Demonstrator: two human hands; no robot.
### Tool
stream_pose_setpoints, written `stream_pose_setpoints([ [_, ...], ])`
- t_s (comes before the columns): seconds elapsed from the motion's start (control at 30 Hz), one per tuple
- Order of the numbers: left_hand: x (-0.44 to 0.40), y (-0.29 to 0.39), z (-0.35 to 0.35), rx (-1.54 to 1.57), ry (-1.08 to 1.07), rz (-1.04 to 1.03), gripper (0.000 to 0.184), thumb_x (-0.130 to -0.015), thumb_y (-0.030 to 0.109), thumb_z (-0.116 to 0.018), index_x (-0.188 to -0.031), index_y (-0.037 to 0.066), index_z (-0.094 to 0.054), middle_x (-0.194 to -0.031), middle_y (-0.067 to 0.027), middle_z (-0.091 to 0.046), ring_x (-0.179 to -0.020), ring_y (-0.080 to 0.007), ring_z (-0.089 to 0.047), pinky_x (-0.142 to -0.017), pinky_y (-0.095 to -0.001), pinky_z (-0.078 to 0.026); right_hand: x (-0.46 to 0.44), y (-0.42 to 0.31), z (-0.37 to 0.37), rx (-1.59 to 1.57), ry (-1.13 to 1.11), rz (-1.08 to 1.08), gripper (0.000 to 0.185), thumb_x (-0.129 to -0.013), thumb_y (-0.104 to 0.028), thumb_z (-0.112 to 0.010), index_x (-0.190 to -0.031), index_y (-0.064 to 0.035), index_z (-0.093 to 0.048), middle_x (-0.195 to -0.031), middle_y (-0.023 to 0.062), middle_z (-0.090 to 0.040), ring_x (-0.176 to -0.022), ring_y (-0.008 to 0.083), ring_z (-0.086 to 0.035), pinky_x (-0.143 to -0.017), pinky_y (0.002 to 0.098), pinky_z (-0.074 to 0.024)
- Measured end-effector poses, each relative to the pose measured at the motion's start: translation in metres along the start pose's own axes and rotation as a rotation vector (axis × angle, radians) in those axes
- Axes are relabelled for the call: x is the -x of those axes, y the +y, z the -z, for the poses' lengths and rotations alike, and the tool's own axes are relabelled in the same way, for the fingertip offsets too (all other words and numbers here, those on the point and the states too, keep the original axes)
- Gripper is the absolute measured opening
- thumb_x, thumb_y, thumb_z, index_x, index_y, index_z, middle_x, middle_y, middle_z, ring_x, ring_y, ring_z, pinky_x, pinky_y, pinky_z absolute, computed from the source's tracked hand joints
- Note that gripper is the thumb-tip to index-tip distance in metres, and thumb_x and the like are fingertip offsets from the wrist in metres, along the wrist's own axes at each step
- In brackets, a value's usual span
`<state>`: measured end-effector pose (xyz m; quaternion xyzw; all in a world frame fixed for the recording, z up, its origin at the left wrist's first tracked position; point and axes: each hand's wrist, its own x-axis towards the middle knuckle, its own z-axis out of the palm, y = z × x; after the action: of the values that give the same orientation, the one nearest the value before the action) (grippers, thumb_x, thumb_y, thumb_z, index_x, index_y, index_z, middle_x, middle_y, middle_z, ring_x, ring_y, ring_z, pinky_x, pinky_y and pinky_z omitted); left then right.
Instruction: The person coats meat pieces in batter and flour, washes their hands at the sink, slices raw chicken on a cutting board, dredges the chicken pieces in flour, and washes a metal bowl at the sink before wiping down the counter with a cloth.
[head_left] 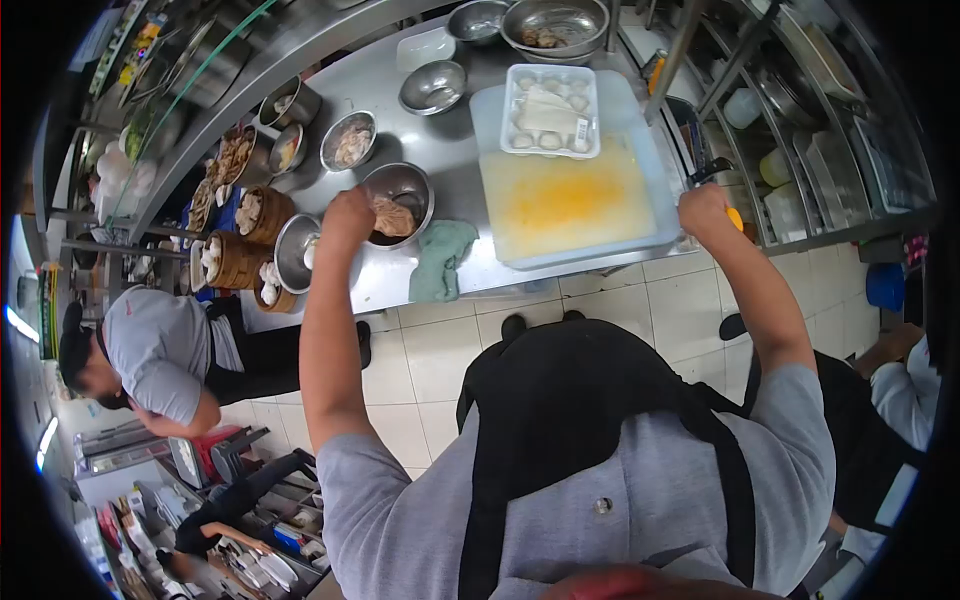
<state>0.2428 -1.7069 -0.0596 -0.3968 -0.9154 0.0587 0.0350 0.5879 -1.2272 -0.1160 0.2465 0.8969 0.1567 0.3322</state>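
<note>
My left hand (350,215) is closed at the left rim of a steel bowl (426,190) that holds a pinkish-brown meat mixture (391,217). My fingers hide whatever they grip. Just left of that hand sits another steel bowl (289,262) with something white at its edge. Beyond the right side of the cutting board (492,215), my right hand (705,210) is closed around an object with a yellow end (735,218); the rest of it is hidden. A black handle (711,170) stands just beyond this hand. The board has an orange-yellow stain.
A white tray (510,140) of pale round pieces rests on the board. A green cloth (440,262) lies at the counter's front edge. Bamboo steamers (240,262) and food bowls (349,140) stand left. Metal shelving (770,120) rises right. Co-workers (165,335) stand on both sides.
</note>
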Motion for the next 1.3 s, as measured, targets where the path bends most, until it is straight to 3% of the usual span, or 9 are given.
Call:
stream_pose_setpoints([
  [0.37, -0.052, 0.115, 0.166, 0.658, 0.078, -0.072, 0.017, -0.085, 0.012, -0.067, -0.097, 0.0, -0.066, -0.089, -0.0178, -0.07, -0.085, -0.0302, -0.067, -0.08, -0.0386, -0.052, 0.088, 0.048, 0.008, -0.233, 0.111, -0.157, 0.022, -0.084, -0.016, -0.06, -0.095, -0.0047, -0.075, -0.103, 0.0159, -0.074, -0.094, 0.0308, -0.073, -0.075, 0.0433, -0.0581],
  [0.47, -0.058, 0.156, 0.135, 0.873, 0.153, -0.218, 0.015, -0.088, 0.012, -0.068, -0.098, 0.001, -0.065, -0.09, -0.0126, -0.071, -0.083, -0.0223, -0.065, -0.081, -0.0343, -0.051, 0.171, 0.063, 0.0, -0.442, 0.244, -0.306, 0.017, -0.083, -0.01, -0.058, -0.095, 0.0001, -0.066, -0.095, 0.0229, -0.071, -0.091, 0.0401, -0.069, -0.077, 0.0483, -0.0554],
  [0.5, -0.054, 0.175, 0.111, 0.983, 0.186, -0.244, 0.013, -0.089, 0.01, -0.064, -0.099, 0.002, -0.064, -0.089, -0.0202, -0.069, -0.083, -0.0341, -0.068, -0.077, -0.04, -0.052, 0.194, 0.061, -0.003, -0.548, 0.253, -0.38, 0.018, -0.082, -0.008, -0.058, -0.097, 0.0011, -0.062, -0.094, 0.0248, -0.07, -0.091, 0.0429, -0.068, -0.078, 0.0504, -0.0543],
  [0.6, -0.035, 0.222, 0.035, 1.013, 0.085, -0.109, 0.015, -0.087, 0.011, -0.067, -0.098, 0.002, -0.065, -0.089, -0.019, -0.071, -0.083, -0.0321, -0.07, -0.076, -0.0384, -0.053, 0.244, 0.046, -0.031, -0.651, 0.19, -0.412, 0.024, -0.082, -0.008, -0.058, -0.104, 0.0017, -0.055, -0.091, 0.0271, -0.068, -0.09, 0.0454, -0.065, -0.077, 0.0502, -0.0522],
  [0.7, -0.022, 0.232, -0.026, 1.166, 0.119, 0.031, 0.015, -0.087, 0.012, -0.067, -0.098, 0.0, -0.065, -0.091, -0.0188, -0.072, -0.085, -0.0324, -0.071, -0.077, -0.0381, -0.054, 0.271, 0.009, -0.045, -1.191, 0.242, -0.291, 0.021, -0.088, -0.009, -0.061, -0.104, -0.0037, -0.048, -0.075, 0.0084, -0.055, -0.051, 0.017, -0.053, -0.044, 0.0338, -0.0445],
  [0.77, -0.012, 0.222, -0.018, 1.19, 0.083, 0.082, 0.017, -0.088, 0.011, -0.066, -0.099, -0.001, -0.066, -0.093, -0.0191, -0.073, -0.088, -0.0322, -0.072, -0.078, -0.0374, -0.055, 0.283, -0.026, 0.003, -1.447, 0.206, -0.258, 0.041, -0.086, -0.008, -0.06, -0.126, -0.0045, -0.051, -0.086, 0.0225, -0.067, -0.082, 0.0423, -0.064, -0.074, 0.0437, -0.05],
  [0.83, -0.002, 0.208, -0.015, 1.137, 0.065, 0.104, 0.018, -0.088, 0.01, -0.066, -0.101, -0.001, -0.067, -0.093, -0.0196, -0.073, -0.088, -0.032, -0.072, -0.079, -0.0374, -0.055, 0.277, -0.056, 0.025, -1.523, 0.228, -0.062, 0.059, -0.087, -0.006, -0.059, -0.143, -0.0108, -0.043, -0.091, 0.02, -0.068, -0.083, 0.0394, -0.065, -0.076, 0.0419, -0.0509],
  [0.93, 0.009, 0.196, -0.02, 1.128, 0.079, 0.092, 0.018, -0.087, 0.01, -0.066, -0.102, -0.001, -0.067, -0.093, -0.0199, -0.072, -0.087, -0.0324, -0.072, -0.079, -0.0382, -0.055, 0.247, -0.103, 0.032, -1.333, 0.548, 0.225, 0.067, -0.087, -0.004, -0.058, -0.15, -0.0171, -0.038, -0.094, 0.0192, -0.067, -0.083, 0.038, -0.064, -0.076, 0.0423, -0.0514],
  [1.3, 0.029, 0.182, -0.042, 1.141, 0.155, 0.072, 0.015, -0.084, 0.008, -0.066, -0.096, -0.001, -0.065, -0.093, -0.0205, -0.07, -0.089, -0.0392, -0.066, -0.081, -0.0459, -0.052, 0.196, -0.126, 0.056, -0.89, 0.358, 0.466, 0.069, -0.085, -0.003, -0.059, -0.149, -0.0179, -0.04, -0.088, 0.018, -0.065, -0.08, 0.0374, -0.063, -0.072, 0.0481, -0.0504],
])
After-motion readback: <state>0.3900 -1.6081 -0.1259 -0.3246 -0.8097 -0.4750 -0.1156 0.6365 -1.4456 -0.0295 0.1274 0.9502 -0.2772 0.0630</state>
